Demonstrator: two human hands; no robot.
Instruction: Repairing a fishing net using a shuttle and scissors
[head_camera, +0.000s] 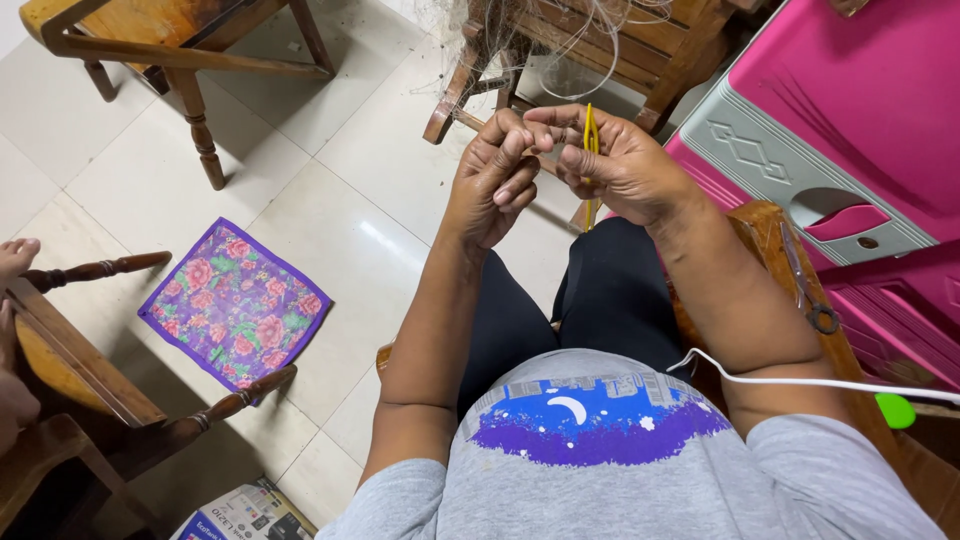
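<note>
Right hand (625, 165) fingers pinching yellow netting needle (590, 135), left hand (497, 180) fingers curled, touching

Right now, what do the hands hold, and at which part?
The right hand grips a yellow netting needle around its middle, tip pointing up. The left hand pinches thin line beside it; the exact hold cannot be told.

Pink cabinet (850, 90) crowds right; floor (330, 190) open left.

A thin yellow netting needle (590, 150) stands upright, pinched between fingers.
</note>
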